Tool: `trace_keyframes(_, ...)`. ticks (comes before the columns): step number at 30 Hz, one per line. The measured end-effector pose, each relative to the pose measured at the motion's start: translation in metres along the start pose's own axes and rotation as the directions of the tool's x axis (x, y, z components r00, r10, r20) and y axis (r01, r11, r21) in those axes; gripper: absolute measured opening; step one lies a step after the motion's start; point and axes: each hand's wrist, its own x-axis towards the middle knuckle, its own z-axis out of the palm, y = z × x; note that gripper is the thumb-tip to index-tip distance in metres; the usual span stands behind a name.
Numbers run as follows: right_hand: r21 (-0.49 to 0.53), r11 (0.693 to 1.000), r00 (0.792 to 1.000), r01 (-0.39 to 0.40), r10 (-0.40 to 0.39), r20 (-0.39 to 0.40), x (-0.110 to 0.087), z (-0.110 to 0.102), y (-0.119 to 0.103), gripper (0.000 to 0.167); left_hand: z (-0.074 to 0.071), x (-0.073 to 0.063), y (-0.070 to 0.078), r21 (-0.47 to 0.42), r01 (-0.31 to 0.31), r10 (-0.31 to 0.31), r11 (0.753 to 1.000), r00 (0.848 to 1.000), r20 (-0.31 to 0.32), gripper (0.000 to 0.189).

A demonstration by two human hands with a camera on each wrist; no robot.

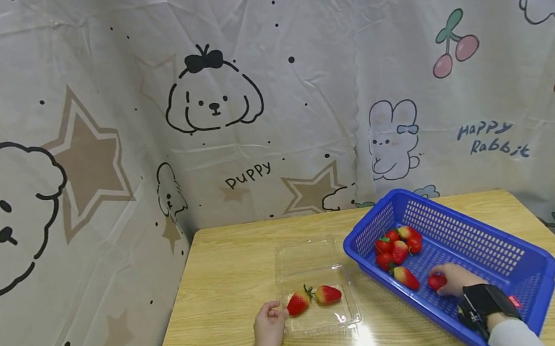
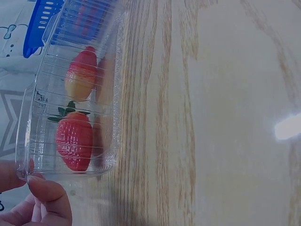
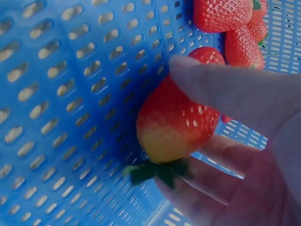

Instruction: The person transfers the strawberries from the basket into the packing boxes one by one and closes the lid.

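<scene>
Two strawberries, a left one (image 1: 298, 303) and a right one (image 1: 328, 294), lie in a clear plastic clamshell box (image 1: 320, 321) whose lid is folded back. My left hand (image 1: 269, 325) pinches the box's left rim between thumb and fingers, as the left wrist view shows close up. Inside the blue basket (image 1: 474, 230), my right hand (image 1: 456, 279) grips another strawberry (image 3: 176, 122), thumb on one side and fingers on the other. Its yellowish end and green leaves point away from the thumb in the right wrist view.
Several more strawberries (image 1: 399, 252) are heaped at the basket's far left end, with one strawberry (image 1: 406, 277) nearer my right hand. The basket stands at an angle on the wooden table (image 1: 228, 281). A printed curtain (image 1: 273, 139) hangs behind and to the left.
</scene>
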Motion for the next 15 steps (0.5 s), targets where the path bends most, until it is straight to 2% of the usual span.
trace_keyframes(5,0.028,0.999,0.999,-0.025,0.024,0.039,-0.002,-0.004,-0.001,0.036,0.000,-0.001,0.001,-0.004,0.006,-0.006,1.000,1.000,0.006,0.023)
trace_keyframes(9,0.068,0.996,0.996,-0.053,0.048,0.073,-0.007,-0.014,-0.011,0.042,0.000,-0.001,0.001,-0.003,0.019,-0.019,1.000,1.000,0.004,0.023)
trace_keyframes(12,0.082,0.996,0.998,-0.043,0.039,0.052,-0.012,-0.025,-0.021,0.044,0.001,-0.001,0.001,-0.005,0.034,-0.034,0.999,0.999,0.006,0.023)
trace_keyframes(15,0.075,0.997,1.000,0.013,-0.013,0.006,-0.016,-0.038,-0.034,0.045,0.001,0.000,0.001,-0.009,0.045,-0.045,0.999,0.999,0.006,0.022)
